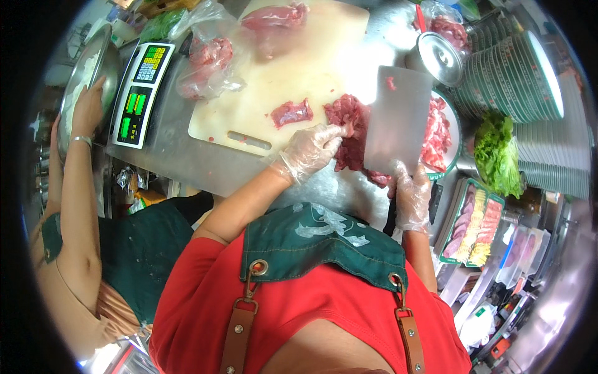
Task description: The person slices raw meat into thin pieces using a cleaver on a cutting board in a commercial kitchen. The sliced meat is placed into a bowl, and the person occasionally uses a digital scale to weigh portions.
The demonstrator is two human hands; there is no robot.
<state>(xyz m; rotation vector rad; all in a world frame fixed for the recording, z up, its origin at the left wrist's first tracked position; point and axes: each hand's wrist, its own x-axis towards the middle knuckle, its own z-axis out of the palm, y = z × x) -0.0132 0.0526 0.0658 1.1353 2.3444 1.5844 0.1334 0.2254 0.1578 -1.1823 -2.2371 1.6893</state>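
My left hand (pixel 312 150), in a clear plastic glove, has its curled fingertips on the pile of raw red meat (pixel 351 112), gripping its near left edge. My gloved right hand (pixel 413 198) is closed around the dark handle of a cleaver (pixel 399 117). The broad blade shows its flat side, with a scrap of meat stuck near the top. It hides the right part of the meat pile and the left part of a plate (pixel 458 145) of sliced meat (pixel 435 135). A smaller meat piece (pixel 292 113) lies apart on the white cutting board (pixel 252 110).
A large meat piece (pixel 275 21) and bagged meat (pixel 208 65) lie toward the back. Left are a digital scale (pixel 144 96) and a co-worker's hand (pixel 88 110) at a metal bowl (pixel 108 61). Right stand a lidded pot (pixel 439 58), stacked bowls (pixel 509 84), lettuce (pixel 497 154) and a food tray (pixel 472 222).
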